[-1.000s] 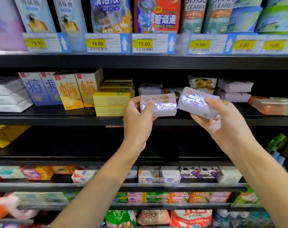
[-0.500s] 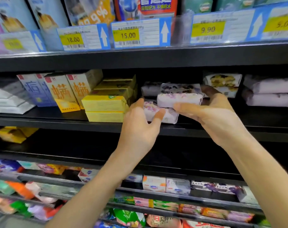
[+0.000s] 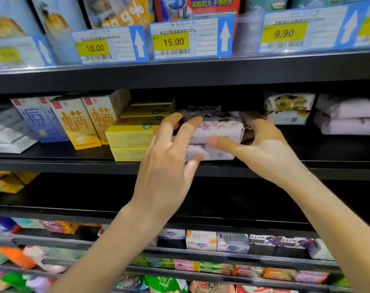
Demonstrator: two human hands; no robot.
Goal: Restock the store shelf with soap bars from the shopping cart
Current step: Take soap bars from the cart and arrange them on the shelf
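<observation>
Two lilac-flowered soap bars are stacked at the front of the black middle shelf, the upper bar on the lower bar. My left hand has its fingers spread, the fingertips touching the upper bar's left end and the thumb against the lower bar's front. My right hand holds the upper bar from the right, thumb across its front and fingers curled behind it. More of the same soap sits in shadow behind the stack. The shopping cart is out of view.
Stacked yellow boxes touch the stack's left side, with upright boxes further left. Floral packs and pale wrapped bars lie to the right. Price tags line the shelf above. Boxed soaps fill lower shelves.
Both hands carried the two bars from in front of the shelf onto it, stacking one on the other. Since then my left fingers have spread and loosened, and the camera has moved closer.
</observation>
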